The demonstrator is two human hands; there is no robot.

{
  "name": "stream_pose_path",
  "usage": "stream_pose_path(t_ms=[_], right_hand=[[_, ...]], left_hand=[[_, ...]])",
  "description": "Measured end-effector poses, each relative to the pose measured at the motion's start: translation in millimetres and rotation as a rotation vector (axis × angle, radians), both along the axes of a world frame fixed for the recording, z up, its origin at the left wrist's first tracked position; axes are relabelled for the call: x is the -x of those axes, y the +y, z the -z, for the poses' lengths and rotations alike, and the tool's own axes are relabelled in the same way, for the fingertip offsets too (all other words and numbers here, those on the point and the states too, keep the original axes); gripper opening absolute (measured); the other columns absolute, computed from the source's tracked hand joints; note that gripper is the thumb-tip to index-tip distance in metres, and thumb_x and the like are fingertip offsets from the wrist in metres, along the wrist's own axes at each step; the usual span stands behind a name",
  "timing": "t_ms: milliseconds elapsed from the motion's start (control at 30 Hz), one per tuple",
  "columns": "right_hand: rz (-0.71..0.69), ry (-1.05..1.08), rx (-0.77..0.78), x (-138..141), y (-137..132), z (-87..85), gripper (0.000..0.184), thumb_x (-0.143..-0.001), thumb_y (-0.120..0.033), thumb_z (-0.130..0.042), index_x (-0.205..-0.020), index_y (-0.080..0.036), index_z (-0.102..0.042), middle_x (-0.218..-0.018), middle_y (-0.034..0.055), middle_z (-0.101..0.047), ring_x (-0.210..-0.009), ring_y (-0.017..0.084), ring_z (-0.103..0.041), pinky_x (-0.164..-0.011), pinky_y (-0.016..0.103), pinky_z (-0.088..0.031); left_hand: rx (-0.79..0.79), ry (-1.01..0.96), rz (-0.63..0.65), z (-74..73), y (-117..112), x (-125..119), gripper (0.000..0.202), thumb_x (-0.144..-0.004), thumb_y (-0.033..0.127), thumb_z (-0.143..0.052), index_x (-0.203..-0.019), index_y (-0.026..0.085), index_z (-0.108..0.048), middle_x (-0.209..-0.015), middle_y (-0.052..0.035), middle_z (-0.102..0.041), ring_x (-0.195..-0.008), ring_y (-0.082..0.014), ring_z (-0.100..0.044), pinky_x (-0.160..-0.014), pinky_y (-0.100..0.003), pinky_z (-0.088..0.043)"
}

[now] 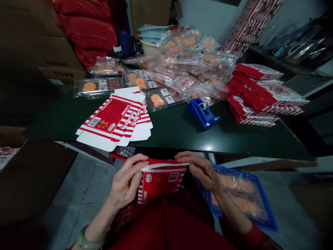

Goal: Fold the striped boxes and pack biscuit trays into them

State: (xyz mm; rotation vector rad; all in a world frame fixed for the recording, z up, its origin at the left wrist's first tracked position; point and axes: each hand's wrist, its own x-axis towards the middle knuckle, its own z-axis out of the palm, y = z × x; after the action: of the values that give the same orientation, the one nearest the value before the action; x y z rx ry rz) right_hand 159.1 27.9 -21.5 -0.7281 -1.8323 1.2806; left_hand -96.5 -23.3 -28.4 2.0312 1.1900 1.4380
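Observation:
Close to my body, a red-and-white striped cardboard box (pixel 161 184) is held between both hands at its upper edge. My left hand (pixel 130 178) grips the left corner, thumb on the near face and fingers over the top. My right hand (pixel 201 172) has its fingers on the top right corner. The box's top opening shows a white inner edge, and a barcode faces me. What is inside the box is hidden. On the table beyond lies a fanned stack of flat printed boxes (pixel 111 116).
A blue tape dispenser (pixel 203 113) stands on the dark green table (pixel 171 135). Clear packs (pixel 182 74) of orange pieces are heaped behind it. Filled red boxes (pixel 265 92) are piled at right. A blue crate (pixel 267 211) of packs sits low on my right. Cartons (pixel 44 48) stand at left.

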Motion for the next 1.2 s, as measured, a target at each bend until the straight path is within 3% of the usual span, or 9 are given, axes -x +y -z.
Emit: stream_pose_path(t_ms=[133, 200, 367, 467, 600, 733, 867, 1000, 1200], right_hand=[[0.123, 0.089, 0.278, 16, -4, -11.2, 0.023, -0.076, -0.04, -0.068, -0.075, -0.019, -0.062, -0.094, 0.0058, -0.066, -0.087, 0.018, -0.062, -0.076, 0.032, -0.048], [0.088, 0.091, 0.501, 24, -2, -21.0, 0.027, -0.069, -0.038, -0.074, -0.064, -0.017, -0.057, -0.092, 0.0038, -0.066, -0.082, 0.015, -0.062, -0.07, 0.028, -0.048], [-0.053, -0.086, 0.819, 22, 4, -43.6, 0.036, -0.064, -0.031, -0.076, -0.095, -0.017, -0.063, -0.09, 0.0019, -0.066, -0.071, 0.011, -0.059, -0.063, 0.023, -0.046], [-0.083, -0.129, 0.892, 19, 1, -45.7, 0.05, -0.064, -0.026, -0.077, -0.11, -0.018, -0.06, -0.091, 0.0012, -0.067, -0.073, 0.01, -0.059, -0.067, 0.023, -0.046], [-0.039, 0.047, 1.011, 24, -10, -37.7, 0.045, -0.058, -0.022, -0.079, -0.099, -0.017, -0.06, -0.079, -0.0027, -0.064, -0.062, 0.008, -0.056, -0.057, 0.02, -0.043], [0.014, 0.136, 1.054, 28, -11, -36.9, 0.045, -0.054, -0.018, -0.079, -0.094, -0.018, -0.059, -0.076, -0.0047, -0.062, -0.06, 0.007, -0.055, -0.057, 0.019, -0.042], [-0.108, -0.147, 0.967, 25, 0, -52.7, 0.048, -0.054, -0.015, -0.076, -0.101, -0.018, -0.063, -0.085, -0.0018, -0.065, -0.069, 0.01, -0.057, -0.062, 0.022, -0.043], [-0.214, -0.451, 0.862, 20, 8, -64.9, 0.035, -0.056, -0.017, -0.074, -0.09, -0.017, -0.067, -0.072, -0.0027, -0.062, -0.059, 0.008, -0.05, -0.052, 0.02, -0.037], [-0.254, -0.346, 1.09, 26, 5, -54.7, 0.029, -0.045, -0.014, -0.078, -0.066, -0.016, -0.058, -0.06, -0.006, -0.057, -0.053, 0.007, -0.048, -0.047, 0.018, -0.034]], left_hand=[[0.028, 0.004, 0.0, -25.8, 8, -9, 0.011, -0.083, 0.02, -0.056, -0.075, 0.016, -0.062, -0.083, -0.0069, -0.063, -0.073, -0.0158, -0.062, -0.063, -0.027, -0.051], [0.112, 0.055, -0.06, -38.5, 13, -18, 0.02, -0.081, 0.021, -0.059, -0.063, 0.017, -0.055, -0.071, -0.0024, -0.06, -0.061, -0.0115, -0.058, -0.056, -0.023, -0.047], [0.387, 0.249, 0.128, -50.5, 19, -23, 0.022, -0.088, 0.029, -0.049, -0.098, 0.017, -0.064, -0.087, -0.0063, -0.071, -0.072, -0.0149, -0.065, -0.062, -0.024, -0.051], [0.355, 0.332, 0.231, -50.2, 18, -16, 0.025, -0.09, 0.033, -0.048, -0.101, 0.019, -0.066, -0.087, -0.0062, -0.073, -0.074, -0.017, -0.067, -0.064, -0.026, -0.051], [0.298, 0.354, 0.261, -49.4, 18, -12, 0.024, -0.088, 0.033, -0.051, -0.097, 0.019, -0.068, -0.079, -0.0054, -0.073, -0.067, -0.0172, -0.066, -0.058, -0.026, -0.049], [0.453, 0.225, 0.28, -48.9, 19, -13, 0.02, -0.086, 0.03, -0.054, -0.094, 0.02, -0.069, -0.063, 0.0001, -0.068, -0.047, -0.0118, -0.058, -0.044, -0.021, -0.044], [0.428, 0.264, 0.282, -53.2, 15, -16, 0.017, -0.085, 0.026, -0.055, -0.093, 0.02, -0.069, -0.067, -0.0006, -0.068, -0.05, -0.0116, -0.058, -0.048, -0.022, -0.045], [0.326, 0.354, 0.312, -56.5, 7, -20, 0.016, -0.085, 0.023, -0.054, -0.093, 0.02, -0.067, -0.074, -0.0029, -0.07, -0.061, -0.0148, -0.063, -0.055, -0.024, -0.047], [0.284, 0.371, 0.314, -50.3, 1, -15, 0.019, -0.086, 0.025, -0.054, -0.1, 0.02, -0.065, -0.08, -0.0053, -0.071, -0.066, -0.0163, -0.065, -0.059, -0.027, -0.05]])
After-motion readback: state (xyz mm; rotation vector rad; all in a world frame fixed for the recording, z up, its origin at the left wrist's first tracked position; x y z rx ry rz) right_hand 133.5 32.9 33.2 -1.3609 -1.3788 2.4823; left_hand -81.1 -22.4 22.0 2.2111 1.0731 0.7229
